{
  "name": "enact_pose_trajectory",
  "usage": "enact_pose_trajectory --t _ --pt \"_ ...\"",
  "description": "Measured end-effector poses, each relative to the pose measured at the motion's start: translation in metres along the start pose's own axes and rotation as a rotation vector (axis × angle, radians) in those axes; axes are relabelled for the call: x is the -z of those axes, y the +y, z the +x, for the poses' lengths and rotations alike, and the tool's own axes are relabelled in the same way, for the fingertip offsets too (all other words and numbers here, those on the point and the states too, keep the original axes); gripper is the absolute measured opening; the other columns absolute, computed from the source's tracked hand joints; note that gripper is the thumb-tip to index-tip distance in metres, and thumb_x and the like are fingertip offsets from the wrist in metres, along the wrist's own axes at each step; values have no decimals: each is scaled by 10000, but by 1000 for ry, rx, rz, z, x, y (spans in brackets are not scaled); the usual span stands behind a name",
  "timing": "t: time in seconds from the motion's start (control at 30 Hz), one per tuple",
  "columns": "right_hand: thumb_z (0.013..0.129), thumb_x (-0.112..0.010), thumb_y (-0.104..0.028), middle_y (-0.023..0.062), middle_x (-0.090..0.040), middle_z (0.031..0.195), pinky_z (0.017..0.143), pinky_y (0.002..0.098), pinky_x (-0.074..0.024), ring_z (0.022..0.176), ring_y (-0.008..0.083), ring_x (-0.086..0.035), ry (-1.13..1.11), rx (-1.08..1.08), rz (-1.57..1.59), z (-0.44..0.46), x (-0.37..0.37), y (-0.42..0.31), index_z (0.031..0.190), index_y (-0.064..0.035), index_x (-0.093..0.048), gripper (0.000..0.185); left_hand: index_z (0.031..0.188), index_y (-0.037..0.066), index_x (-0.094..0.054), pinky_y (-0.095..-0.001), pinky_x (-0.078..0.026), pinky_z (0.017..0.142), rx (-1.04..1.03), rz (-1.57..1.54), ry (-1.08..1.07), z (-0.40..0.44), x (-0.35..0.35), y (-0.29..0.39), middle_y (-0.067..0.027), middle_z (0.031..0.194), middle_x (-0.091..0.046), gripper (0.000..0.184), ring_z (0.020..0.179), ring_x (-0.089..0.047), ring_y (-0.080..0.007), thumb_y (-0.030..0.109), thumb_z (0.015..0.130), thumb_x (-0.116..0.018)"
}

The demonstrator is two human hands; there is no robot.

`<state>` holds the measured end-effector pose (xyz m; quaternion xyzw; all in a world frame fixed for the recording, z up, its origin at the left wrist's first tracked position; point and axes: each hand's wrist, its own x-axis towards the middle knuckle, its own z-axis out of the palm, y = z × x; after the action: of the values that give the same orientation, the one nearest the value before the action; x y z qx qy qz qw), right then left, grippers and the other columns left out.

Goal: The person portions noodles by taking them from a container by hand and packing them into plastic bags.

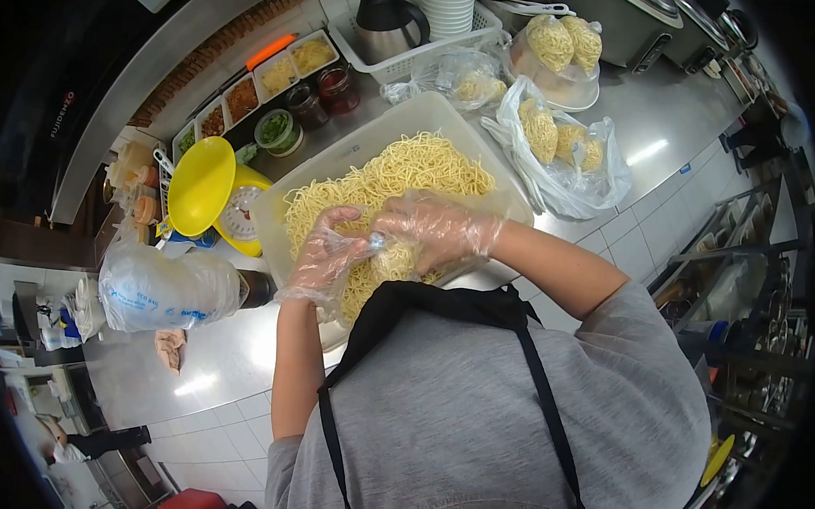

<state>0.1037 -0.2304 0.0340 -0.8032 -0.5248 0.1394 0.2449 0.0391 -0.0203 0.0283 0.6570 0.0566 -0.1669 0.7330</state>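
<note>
Both my hands wear clear plastic gloves and meet over a large translucent tub [274, 223] heaped with yellow noodles [420, 165]. Between them is a small clear bag of noodles [395, 257], low over the tub's near side. My left hand [322, 259] pinches at the twisted neck of this bag, its fingers curled. From the other side, my right hand [440, 230] wraps over the bag, with its fingertips close to the neck. The bag's underside is hidden by my hands and apron.
Filled noodle bags lie in an open white plastic bag [571, 184] at right, and more rest on a stand [566, 85] behind. A yellow scale with a bowl [202, 186], condiment jars [338, 90] and a wrapped stack [168, 287] stand left. A cloth [169, 348] lies near the counter edge.
</note>
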Motion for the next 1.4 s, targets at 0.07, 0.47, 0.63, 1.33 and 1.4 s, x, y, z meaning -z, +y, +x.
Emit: enact_pose_trajectory --t 0.07,0.47,0.63,1.33,1.4 --pt "549 -766 -249 107 -480 1113 902 427 -360 1051 319 -474 107 12 -29 -6 -4 -7 1168 -146 -454 701 1232 97 -397 -311 -493 783 -102 -60 -13 -2 -1 -1 -97 1104 -528 648 843 -605 -198 245 718 -763" --pt "569 -792 -212 105 -522 1080 908 385 -402 1048 293 -500 310 -7 146 -14 7 -9 1122 -113 -501 632 1414 245 -169 -441 -462 863 -810 -187 516 -9 28 48 -79 1349 -293 1114 1136 -438 -358 679 537 -702" --pt "567 -810 -180 99 -515 1094 910 351 -430 1055 252 -503 798 -294 152 -73 57 21 1145 -68 -485 673 1415 251 -145 -451 -475 856 -823 -147 517 -20 25 53 -80 1354 -293 1127 1157 -421 -387 700 534 -685" --pt "785 -653 -304 120 -572 972 817 355 -432 913 240 -558 345 -178 305 -4 45 -73 994 -52 -605 331 1425 134 -86 -448 -361 982 -1199 765 785 10 -11 44 -92 1440 -96 1099 1248 -359 -318 171 610 -821" --pt "813 -609 -300 113 -575 933 801 360 -429 889 246 -554 318 -171 423 17 40 -83 977 -57 -598 292 1421 130 -94 -445 -394 966 -1278 834 771 9 -8 46 -94 1415 -121 1100 1237 -378 -320 195 604 -829"
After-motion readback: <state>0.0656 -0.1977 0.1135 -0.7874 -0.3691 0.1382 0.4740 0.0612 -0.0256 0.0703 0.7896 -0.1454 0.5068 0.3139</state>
